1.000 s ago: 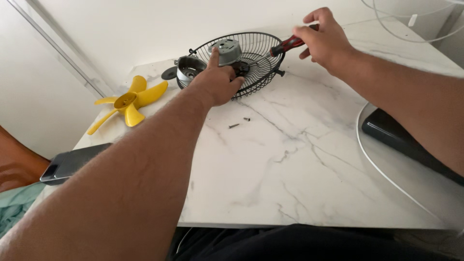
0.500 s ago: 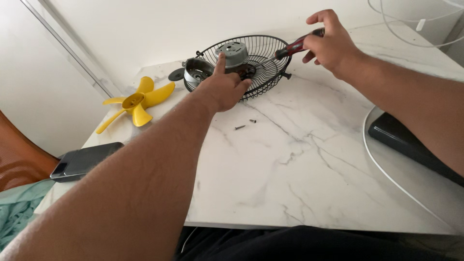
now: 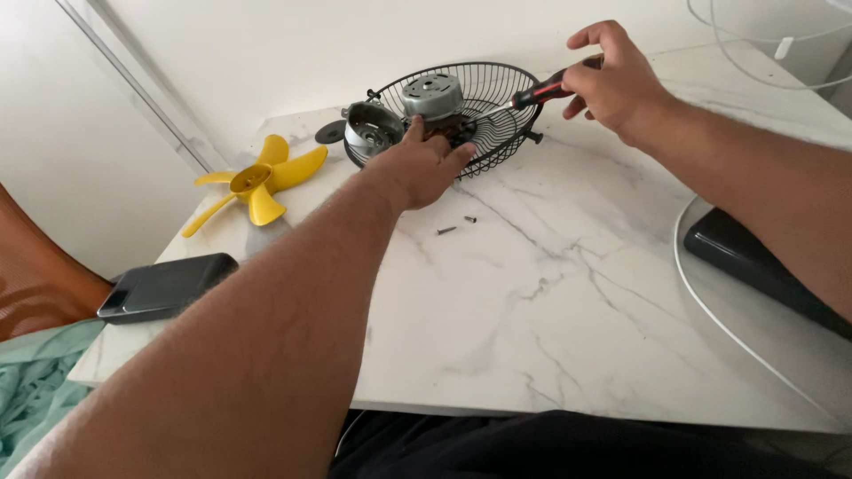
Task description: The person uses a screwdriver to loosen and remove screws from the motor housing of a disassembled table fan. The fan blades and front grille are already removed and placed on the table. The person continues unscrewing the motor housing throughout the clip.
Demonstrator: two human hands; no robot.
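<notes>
Two bare hands [image 3: 422, 164] and forearms, hairy, without sleeves, rings, watch or gloves.

Black wire fan guard [image 3: 497, 106], round and dished, lying open side up near the far edge of the white marbled table [image 3: 568, 302], with a grey metal motor [image 3: 432, 96] standing at its middle and a rounded silvery housing part [image 3: 370, 129] just beside its left rim. Red-and-black-handled screwdriver [image 3: 541, 91], tilted, handle over the guard's right rim, metal shaft running down toward the motor. Two small dark screws [image 3: 456, 224] lying loose on the marble, on the near side of the guard, close together and apart from it.
</notes>
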